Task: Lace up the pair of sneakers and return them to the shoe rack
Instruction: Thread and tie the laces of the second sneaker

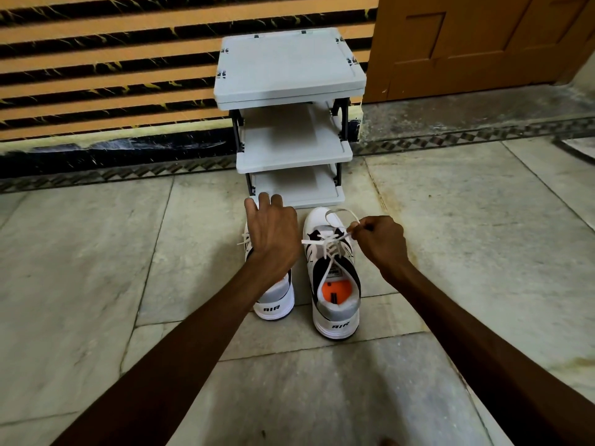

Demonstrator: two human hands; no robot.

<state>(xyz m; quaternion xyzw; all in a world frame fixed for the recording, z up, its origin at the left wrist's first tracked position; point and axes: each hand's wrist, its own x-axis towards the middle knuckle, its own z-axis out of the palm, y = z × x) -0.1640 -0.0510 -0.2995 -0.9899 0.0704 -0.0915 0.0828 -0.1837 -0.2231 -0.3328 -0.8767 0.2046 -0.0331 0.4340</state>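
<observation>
Two white-and-black sneakers stand side by side on the floor, heels toward me, toes toward the rack. The right sneaker [335, 284] shows an orange insole, and its white lace [335, 243] crosses the eyelets. My right hand [380, 243] pinches a loop of that lace just above the shoe's right side. My left hand [273, 230] hovers over the left sneaker [277, 300] with fingers spread and relaxed, hiding most of its front. A loose lace end sticks out to the left of that hand. The grey shoe rack [289, 149] stands directly behind the shoes.
The rack has a flat top and open shelves on black posts, set against an orange-and-black striped wall [112, 75]. A wooden door [483, 43] stands at the back right. Pale marble floor tiles [467, 236] surround the shoes.
</observation>
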